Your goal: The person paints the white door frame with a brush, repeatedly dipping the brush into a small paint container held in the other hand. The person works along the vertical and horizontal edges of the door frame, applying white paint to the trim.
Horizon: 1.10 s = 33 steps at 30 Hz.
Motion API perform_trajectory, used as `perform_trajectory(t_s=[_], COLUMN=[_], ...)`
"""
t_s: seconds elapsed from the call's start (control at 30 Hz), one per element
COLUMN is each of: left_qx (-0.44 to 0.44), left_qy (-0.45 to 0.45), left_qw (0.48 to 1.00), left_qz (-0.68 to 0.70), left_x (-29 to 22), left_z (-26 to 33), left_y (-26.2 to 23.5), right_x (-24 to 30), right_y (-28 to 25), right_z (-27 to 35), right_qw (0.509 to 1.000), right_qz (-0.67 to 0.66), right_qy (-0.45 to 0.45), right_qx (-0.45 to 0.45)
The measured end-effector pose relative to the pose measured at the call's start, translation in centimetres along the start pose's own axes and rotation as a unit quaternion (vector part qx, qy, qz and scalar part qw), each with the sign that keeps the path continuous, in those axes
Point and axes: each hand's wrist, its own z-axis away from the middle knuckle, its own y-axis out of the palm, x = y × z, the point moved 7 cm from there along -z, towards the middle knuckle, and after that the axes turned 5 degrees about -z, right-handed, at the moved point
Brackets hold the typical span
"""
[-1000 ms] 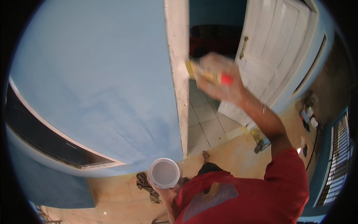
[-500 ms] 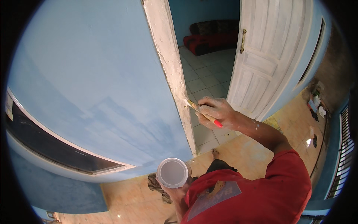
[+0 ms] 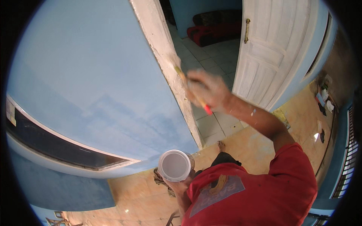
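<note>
your right hand (image 3: 205,90) is closed round a brush (image 3: 188,86), bristles on the white frame (image 3: 160,45) at the blue wall (image 3: 86,75) edge. the open doorway beside it leaves free room toward the white door (image 3: 271,49). your left hand (image 3: 177,184), mostly hidden, holds a cup (image 3: 174,165) of white paint low by your chest. the right hand is blurred. tan floor (image 3: 249,147) below.

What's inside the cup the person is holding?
The cup in the left hand shows only pale whitish content, likely paint. Its depth and bottom are hidden.
</note>
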Motion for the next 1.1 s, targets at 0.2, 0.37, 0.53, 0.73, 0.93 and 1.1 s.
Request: perform_trajectory(t_s=[0.2, 0.37, 0.53, 0.73, 0.93, 1.1], left_qx=[0.004, 0.019, 0.001, 0.010, 0.019, 0.032], left_qy=[-0.015, -0.018, 0.032, 0.002, -0.019, -0.030], left_qw=[1.000, 0.999, 0.996, 0.999, 0.999, 0.999], left_qz=[-0.009, -0.035, -0.078, -0.032, 0.031, 0.012], left_x=[0.0, 0.3, -1.5, -2.1, -1.5, -0.5], left_z=[0.4, 0.0, -1.3, -2.5, -3.0, -3.0], left_y=[0.1, 0.6, 1.4, 3.0, 3.6, 4.5], right_x=[-5.1, -0.6, 5.4, -1.4, -2.2, 3.6], right_y=[7.0, 2.7, -2.2, 3.1, 2.7, 0.0], right_z=[13.3, 3.4, -4.1, 6.6, 12.3, 10.8], right_qw=[0.953, 0.984, 0.930, 0.953, 0.993, 0.988], right_qz=[0.199, 0.139, 0.216, 0.241, 0.114, 0.003], right_qy=[0.025, -0.058, -0.262, -0.184, 0.023, 0.150], right_qx=[0.227, 0.090, -0.140, -0.022, -0.017, -0.041])
